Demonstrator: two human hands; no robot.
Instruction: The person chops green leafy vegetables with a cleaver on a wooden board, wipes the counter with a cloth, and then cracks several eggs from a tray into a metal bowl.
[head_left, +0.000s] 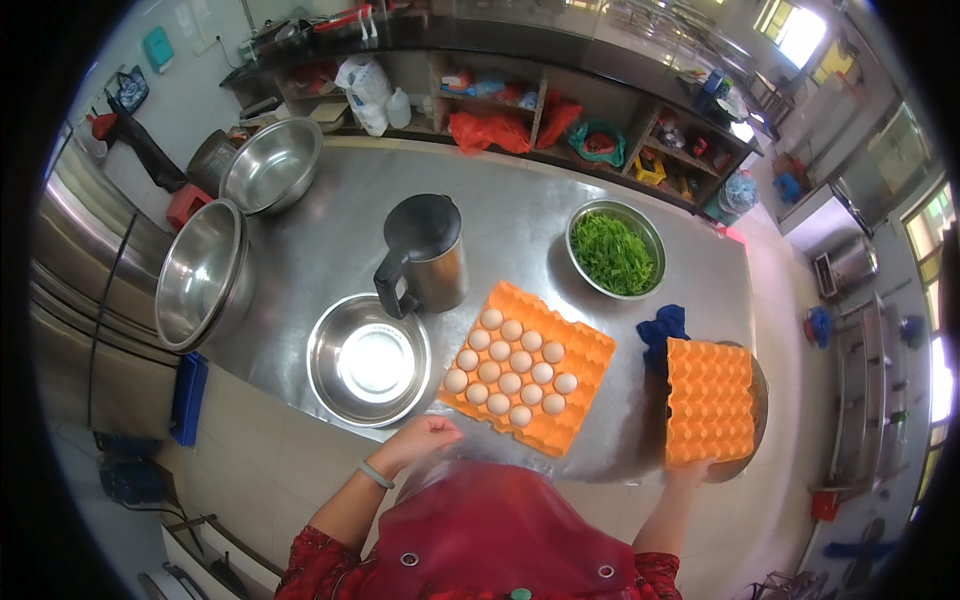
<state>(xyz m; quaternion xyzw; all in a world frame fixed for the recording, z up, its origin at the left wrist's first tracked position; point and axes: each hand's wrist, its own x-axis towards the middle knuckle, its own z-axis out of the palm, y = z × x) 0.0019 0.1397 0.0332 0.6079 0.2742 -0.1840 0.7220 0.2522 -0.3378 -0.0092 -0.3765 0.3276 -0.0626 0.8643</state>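
Note:
My right hand grips the near edge of an orange egg tray with no eggs showing, over a round dark board or pan at the table's right corner. Close to the front edge, my left hand has its fingers curled together, and I see nothing in them. Between my hands lies a second orange egg tray, its left part holding several pale eggs. An empty steel bowl sits just beyond my left hand. Behind it stands a steel jug kettle with a black lid and handle.
A steel bowl of chopped greens stands at the back right of the steel table. A blue cloth lies beside the lifted tray. Large steel basins rest on the left edge, another basin behind. Shelves line the back.

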